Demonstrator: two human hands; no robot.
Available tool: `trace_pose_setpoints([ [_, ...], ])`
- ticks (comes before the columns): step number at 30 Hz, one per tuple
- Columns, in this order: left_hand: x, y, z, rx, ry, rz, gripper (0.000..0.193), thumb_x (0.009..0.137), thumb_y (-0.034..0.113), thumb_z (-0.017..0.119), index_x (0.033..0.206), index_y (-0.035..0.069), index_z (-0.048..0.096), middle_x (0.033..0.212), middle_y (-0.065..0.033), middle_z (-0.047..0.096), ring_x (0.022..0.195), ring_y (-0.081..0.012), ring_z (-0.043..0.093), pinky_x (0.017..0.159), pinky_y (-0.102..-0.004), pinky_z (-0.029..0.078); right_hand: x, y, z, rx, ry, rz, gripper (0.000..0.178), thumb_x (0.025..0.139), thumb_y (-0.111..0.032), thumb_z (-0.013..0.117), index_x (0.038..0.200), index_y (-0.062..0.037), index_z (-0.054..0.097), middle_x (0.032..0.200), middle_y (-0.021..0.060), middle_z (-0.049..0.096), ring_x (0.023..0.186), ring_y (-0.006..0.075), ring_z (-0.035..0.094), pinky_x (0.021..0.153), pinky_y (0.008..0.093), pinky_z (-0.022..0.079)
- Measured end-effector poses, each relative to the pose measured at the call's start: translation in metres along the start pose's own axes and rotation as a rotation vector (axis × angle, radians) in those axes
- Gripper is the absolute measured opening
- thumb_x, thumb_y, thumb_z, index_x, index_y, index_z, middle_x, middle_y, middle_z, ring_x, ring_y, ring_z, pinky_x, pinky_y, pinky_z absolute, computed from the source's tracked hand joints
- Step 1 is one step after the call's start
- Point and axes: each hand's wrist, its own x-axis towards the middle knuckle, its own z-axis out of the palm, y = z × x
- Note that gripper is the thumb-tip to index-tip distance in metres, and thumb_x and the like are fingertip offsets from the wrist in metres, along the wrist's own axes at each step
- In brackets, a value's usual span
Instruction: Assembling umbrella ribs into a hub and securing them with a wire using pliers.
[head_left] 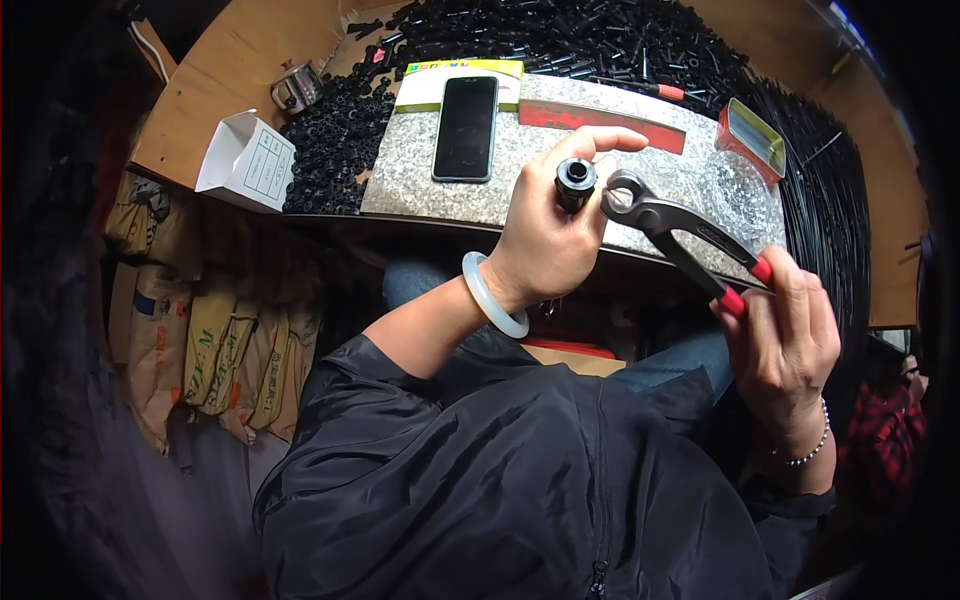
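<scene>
My left hand (548, 222) is closed round a black tubular part (575, 180), its round open end facing up; the index finger stretches out to the right. In my right hand (785, 345) are end-cutting pincers (690, 225) with dark jaws and red-tipped handles. The handles are spread, and the pincers' head lies just right of the black part, close to my left fingers. Whether the jaws touch anything I cannot tell. Both hands are above the near edge of a speckled stone slab (400, 205).
On the slab lie a black phone (466, 130), a red bar (600, 125) and clear crumpled plastic (738, 190), with an open tin (752, 140) beside it. Black parts (560, 40) pile up behind; thin black rods (820, 200) lie right. A white box (245, 165) stands left.
</scene>
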Motion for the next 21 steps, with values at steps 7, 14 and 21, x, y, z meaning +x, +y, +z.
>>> trace_pose_setpoints([
  [7,-0.007,0.011,0.010,-0.057,-0.095,-0.083,0.027,0.092,0.006,0.043,0.112,-0.005,0.058,0.057,0.0113,0.039,0.050,0.0037,0.030,0.046,-0.0160,0.023,-0.032,0.010,0.016,2.168,-0.969,0.732,0.039,0.067,-0.003,0.080,0.073,-0.0029,0.041,0.052,0.0083,0.054,0.045,0.0201,0.061,0.037,0.0278,0.047],
  [14,-0.009,0.006,0.007,-0.066,-0.114,-0.086,0.031,0.095,0.016,0.043,0.112,-0.005,0.058,0.059,0.0112,0.037,0.053,0.0023,0.032,0.049,-0.0165,0.026,-0.031,-0.006,0.029,0.722,-0.181,0.246,0.060,0.070,0.004,0.067,0.124,0.0009,0.042,0.080,0.0159,0.054,0.067,0.0308,0.056,0.063,0.0344,0.046],
  [21,-0.009,0.011,0.010,-0.092,-0.178,-0.150,0.031,0.096,0.013,0.040,0.115,-0.006,0.056,0.061,0.0109,0.037,0.054,0.0024,0.029,0.049,-0.0169,0.024,-0.018,0.009,0.016,1.711,-1.028,0.641,0.052,0.069,-0.004,0.078,0.109,-0.0010,0.045,0.065,0.0019,0.052,0.054,0.0122,0.056,0.048,0.0248,0.044],
])
